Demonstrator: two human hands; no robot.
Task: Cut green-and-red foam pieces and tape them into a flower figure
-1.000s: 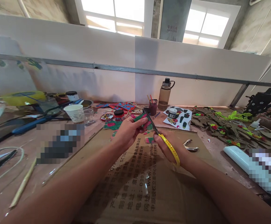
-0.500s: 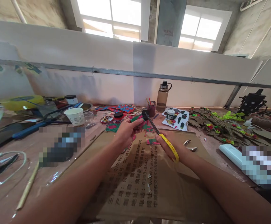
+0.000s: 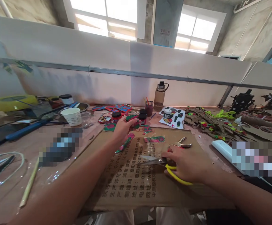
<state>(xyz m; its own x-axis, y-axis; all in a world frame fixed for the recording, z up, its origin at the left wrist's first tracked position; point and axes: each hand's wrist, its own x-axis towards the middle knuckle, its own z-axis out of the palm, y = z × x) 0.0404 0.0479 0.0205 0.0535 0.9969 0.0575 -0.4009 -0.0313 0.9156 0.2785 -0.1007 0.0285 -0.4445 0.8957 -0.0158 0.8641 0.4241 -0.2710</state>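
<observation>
Flat printed cardboard sheet (image 3: pixel 117 190) on the surface (image 3: pixel 7 193), bare between its near edge and the metal blades of the yellow-handled scissors (image 3: pixel 158 161). Left hand (image 3: pixel 121 132) near the far edge, fingers pinched on a pink-and-green painted piece (image 3: pixel 131 118); right hand (image 3: pixel 185 161) at the scissors, fingers bent, clamped or not cannot tell

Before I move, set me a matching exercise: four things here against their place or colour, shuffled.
1. Scissors
2. Green-and-pink piece
3. Water bottle
4. Paper cup

A. White
B. At the right hand
C. Brown-tinted, with a dark lid
D. In the left hand

Pairs: 1-B, 2-D, 3-C, 4-A
</observation>
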